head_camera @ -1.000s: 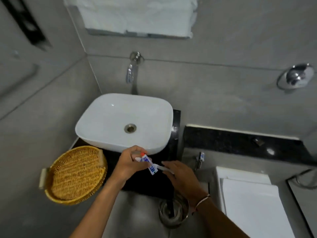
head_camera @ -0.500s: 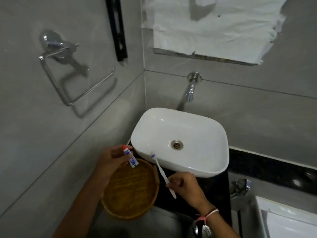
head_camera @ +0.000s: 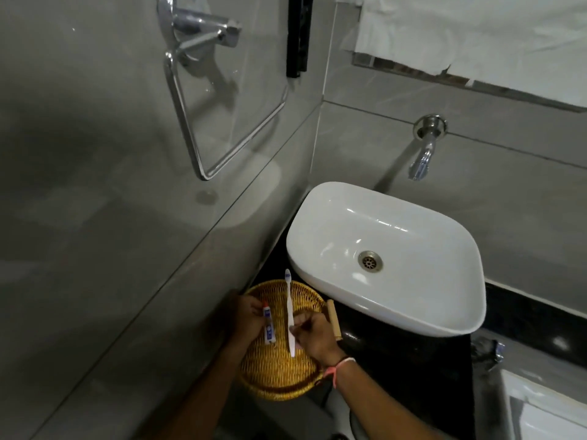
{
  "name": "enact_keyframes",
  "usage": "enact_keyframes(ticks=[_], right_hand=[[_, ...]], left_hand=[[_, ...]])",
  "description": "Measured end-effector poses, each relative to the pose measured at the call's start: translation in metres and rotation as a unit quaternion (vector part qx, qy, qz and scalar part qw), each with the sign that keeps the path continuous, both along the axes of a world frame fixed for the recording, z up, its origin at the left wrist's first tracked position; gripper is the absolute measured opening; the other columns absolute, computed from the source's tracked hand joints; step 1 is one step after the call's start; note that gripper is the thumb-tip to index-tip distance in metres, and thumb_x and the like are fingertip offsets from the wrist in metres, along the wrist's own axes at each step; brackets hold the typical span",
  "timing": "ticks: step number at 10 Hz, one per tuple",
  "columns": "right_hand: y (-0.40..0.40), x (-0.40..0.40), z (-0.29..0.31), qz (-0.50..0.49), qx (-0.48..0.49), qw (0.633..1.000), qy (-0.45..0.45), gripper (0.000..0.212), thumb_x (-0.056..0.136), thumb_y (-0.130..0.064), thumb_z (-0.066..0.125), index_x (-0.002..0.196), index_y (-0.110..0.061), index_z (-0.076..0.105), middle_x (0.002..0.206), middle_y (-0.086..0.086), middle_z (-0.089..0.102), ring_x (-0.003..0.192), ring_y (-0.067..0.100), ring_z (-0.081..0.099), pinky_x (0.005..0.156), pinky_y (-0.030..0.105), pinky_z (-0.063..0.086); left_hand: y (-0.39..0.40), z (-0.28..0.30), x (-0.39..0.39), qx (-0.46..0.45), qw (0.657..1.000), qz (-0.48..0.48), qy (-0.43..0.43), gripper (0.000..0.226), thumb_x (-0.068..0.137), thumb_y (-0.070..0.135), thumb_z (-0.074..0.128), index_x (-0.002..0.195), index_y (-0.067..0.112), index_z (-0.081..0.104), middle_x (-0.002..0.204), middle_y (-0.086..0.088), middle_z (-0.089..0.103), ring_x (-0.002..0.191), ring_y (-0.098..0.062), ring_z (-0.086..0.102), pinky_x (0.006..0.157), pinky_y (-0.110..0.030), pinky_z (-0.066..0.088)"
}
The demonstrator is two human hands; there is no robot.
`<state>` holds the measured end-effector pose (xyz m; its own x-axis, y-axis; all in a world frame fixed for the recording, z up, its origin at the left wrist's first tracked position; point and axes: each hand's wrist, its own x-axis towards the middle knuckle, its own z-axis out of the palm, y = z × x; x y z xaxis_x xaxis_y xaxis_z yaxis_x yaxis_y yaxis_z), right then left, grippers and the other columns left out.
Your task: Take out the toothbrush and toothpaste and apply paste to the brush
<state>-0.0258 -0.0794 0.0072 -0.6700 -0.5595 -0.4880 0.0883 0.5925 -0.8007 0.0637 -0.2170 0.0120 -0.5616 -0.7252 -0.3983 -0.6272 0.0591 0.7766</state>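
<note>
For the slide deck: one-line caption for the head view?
Left hand holds toothpaste, right hand holds toothbrush, above wicker basket.

- Grey tiled walls (head_camera: 111, 154) meet in a far corner.
- Chrome towel ring (head_camera: 203, 100) on the left wall.
- White basin (head_camera: 397, 223) on a black counter (head_camera: 413, 360), wall tap (head_camera: 424, 147) above.

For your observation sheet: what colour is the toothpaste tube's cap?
Red, on the small white-and-blue toothpaste tube; head view shows it.
</note>
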Motion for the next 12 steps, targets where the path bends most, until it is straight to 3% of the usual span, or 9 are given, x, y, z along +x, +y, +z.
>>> enact_keyframes(ticks=[1,2,3,5,6,9,10,11,12], right_hand=[[-0.009,-0.009,-0.011,-0.008,0.029,1.0,0.001,0.022,0.093,-0.002,0.063,0.114,0.005,0.059,0.115,0.028,0.067,0.079,0.024,0.061,0.066,0.028,0.054],[-0.018,-0.014,-0.016,-0.011,0.042,0.999,0.011,0.019,0.092,0.001,0.063,0.111,0.006,0.06,0.116,0.028,0.067,0.094,0.037,0.066,0.086,0.043,0.056],[-0.024,-0.016,-0.016,0.004,0.042,0.998,0.047,0.017,0.09,0.0,0.065,0.107,0.004,0.063,0.113,0.02,0.069,0.106,0.032,0.065,0.095,0.041,0.055],[-0.024,-0.013,-0.016,0.019,0.027,0.995,0.096,0.013,0.088,0.004,0.065,0.101,0.003,0.066,0.106,0.016,0.071,0.101,0.026,0.065,0.09,0.037,0.056],[-0.023,-0.012,-0.017,0.017,0.019,0.994,0.109,0.013,0.087,0.006,0.065,0.1,0.004,0.065,0.104,0.017,0.071,0.096,0.023,0.064,0.084,0.027,0.052],[-0.022,-0.008,-0.014,0.007,0.011,0.994,0.112,0.018,0.089,0.003,0.065,0.106,0.001,0.062,0.109,0.015,0.07,0.104,0.023,0.064,0.09,0.029,0.052],[-0.02,-0.005,-0.009,0.016,0.019,0.993,0.113,0.022,0.091,0.0,0.063,0.112,-0.003,0.059,0.108,0.016,0.071,0.1,0.027,0.068,0.091,0.039,0.057],[-0.018,-0.001,-0.003,0.044,0.019,0.987,0.157,0.026,0.092,-0.005,0.063,0.117,-0.006,0.056,0.109,0.018,0.068,0.1,0.029,0.066,0.093,0.045,0.055],[-0.016,0.002,0.001,0.046,0.021,0.978,0.205,0.029,0.092,-0.009,0.062,0.12,-0.008,0.054,0.122,0.016,0.061,0.108,0.028,0.06,0.097,0.039,0.052]], left_hand=[[-0.001,-0.009,-0.009,-0.05,0.998,-0.027,-0.036,0.014,0.083,0.001,0.074,0.097,0.002,0.072,0.104,-0.018,0.075,0.095,-0.029,0.072,0.084,-0.036,0.058],[-0.002,-0.013,-0.015,-0.068,0.995,-0.036,-0.057,0.015,0.085,0.003,0.072,0.1,0.002,0.071,0.107,-0.017,0.074,0.099,-0.028,0.071,0.086,-0.035,0.058],[-0.002,-0.016,-0.018,-0.076,0.994,-0.025,-0.072,0.019,0.086,0.003,0.071,0.105,0.0,0.069,0.112,-0.018,0.073,0.104,-0.031,0.07,0.089,-0.038,0.058],[0.003,-0.014,-0.019,-0.121,0.989,-0.01,-0.086,0.018,0.091,0.011,0.067,0.106,0.0,0.067,0.112,-0.018,0.072,0.103,-0.032,0.071,0.09,-0.042,0.059],[0.003,-0.013,-0.019,-0.121,0.989,-0.007,-0.09,0.015,0.091,0.013,0.068,0.101,0.001,0.067,0.108,-0.017,0.073,0.099,-0.03,0.072,0.086,-0.04,0.06],[0.005,-0.018,-0.016,-0.15,0.987,-0.014,-0.064,0.014,0.091,0.01,0.067,0.102,0.002,0.068,0.107,-0.018,0.073,0.101,-0.033,0.071,0.088,-0.046,0.06],[0.01,-0.012,-0.014,-0.177,0.982,-0.033,-0.052,0.014,0.092,0.012,0.066,0.103,0.004,0.068,0.108,-0.016,0.073,0.102,-0.031,0.069,0.09,-0.045,0.059],[0.014,-0.011,-0.011,-0.2,0.978,-0.058,-0.027,0.021,0.093,0.012,0.064,0.113,0.005,0.066,0.119,-0.014,0.069,0.113,-0.03,0.065,0.097,-0.043,0.055],[0.016,-0.007,-0.008,-0.221,0.973,-0.071,-0.021,0.033,0.095,0.014,0.061,0.127,0.007,0.06,0.132,-0.014,0.062,0.124,-0.03,0.058,0.106,-0.042,0.049]])
